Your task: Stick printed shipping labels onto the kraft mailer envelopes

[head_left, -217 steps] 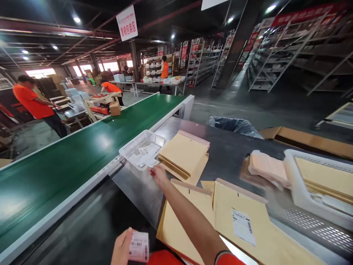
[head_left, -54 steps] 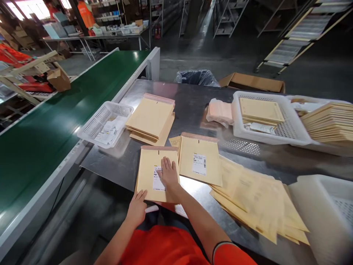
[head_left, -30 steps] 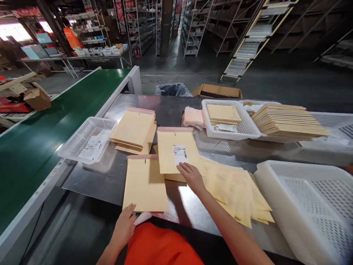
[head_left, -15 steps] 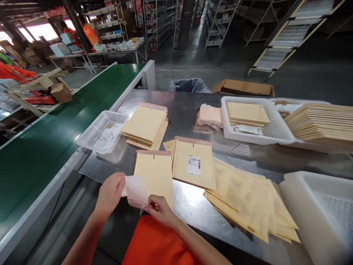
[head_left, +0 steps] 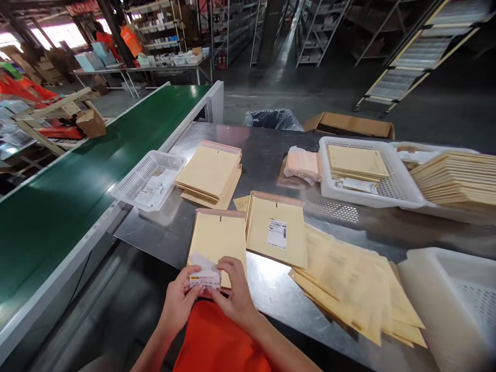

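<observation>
Head cam: we've got a printed label (head_left: 205, 279) pinched in the fingertips of our left hand (head_left: 179, 298) and right hand (head_left: 238, 295), held at the near end of a plain envelope (head_left: 219, 237) on our metal table (head_left: 267, 160), with a labelled envelope (head_left: 259, 230) just right of that and a white basket (head_left: 129, 183) off to the left

Glare brightens the metal table (head_left: 271, 292) amid dim surroundings.

Warehouse packing area, on my feed.
Conveyor belt (head_left: 96, 165); I see stocked shelves (head_left: 160, 26) beyond it, envelope stacks (head_left: 221, 235) right.
</observation>
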`<state>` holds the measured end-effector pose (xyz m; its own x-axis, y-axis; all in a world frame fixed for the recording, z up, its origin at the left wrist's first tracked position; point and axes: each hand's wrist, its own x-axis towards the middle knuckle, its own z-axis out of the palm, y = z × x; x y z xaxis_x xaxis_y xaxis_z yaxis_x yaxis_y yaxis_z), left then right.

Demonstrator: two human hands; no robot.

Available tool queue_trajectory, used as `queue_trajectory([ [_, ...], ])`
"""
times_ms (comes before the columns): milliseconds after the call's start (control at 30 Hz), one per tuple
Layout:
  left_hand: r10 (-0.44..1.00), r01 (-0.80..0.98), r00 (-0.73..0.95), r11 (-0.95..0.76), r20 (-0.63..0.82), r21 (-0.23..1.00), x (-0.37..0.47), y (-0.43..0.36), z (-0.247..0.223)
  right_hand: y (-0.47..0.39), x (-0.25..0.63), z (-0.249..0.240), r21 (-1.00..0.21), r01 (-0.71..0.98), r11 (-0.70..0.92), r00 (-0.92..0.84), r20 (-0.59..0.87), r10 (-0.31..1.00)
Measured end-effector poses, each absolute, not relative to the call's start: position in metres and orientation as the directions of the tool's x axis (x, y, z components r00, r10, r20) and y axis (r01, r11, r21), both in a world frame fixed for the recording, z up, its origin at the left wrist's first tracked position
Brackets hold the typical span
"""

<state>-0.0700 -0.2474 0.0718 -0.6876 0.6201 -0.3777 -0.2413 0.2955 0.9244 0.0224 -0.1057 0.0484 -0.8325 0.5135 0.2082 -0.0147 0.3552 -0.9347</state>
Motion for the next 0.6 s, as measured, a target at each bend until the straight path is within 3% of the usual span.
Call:
queue_trajectory([
  [100,0.622,-0.271,-0.680,0.279,-0.388,0.921,-0.067,-0.246,0.069,-0.102,0.021,0.053,-0.960,-0.016,0.279,-0.923,0.121,0.365],
  [333,0.545,-0.098,-0.749,0.470,-0.376,0.877,-0.066,-0.235,0.037,-0.099,0.024,0.024,-0.975,0.173,0.142,-0.919,-0.107,0.381],
  [500,0.502,-0.124,-0.730,0.569,-0.463,0.813,-0.065,-0.243,-0.039,-0.073,-0.014,-0.037,-0.864,0.299,0.406,-0.827,-0.022,0.562],
  [600,0.530,-0.181,-0.652,0.585,-0.542,0.791,-0.050,-0.268,-0.075,-0.048,-0.049,-0.073,-0.763,0.438,0.475,-0.743,-0.010,0.669],
])
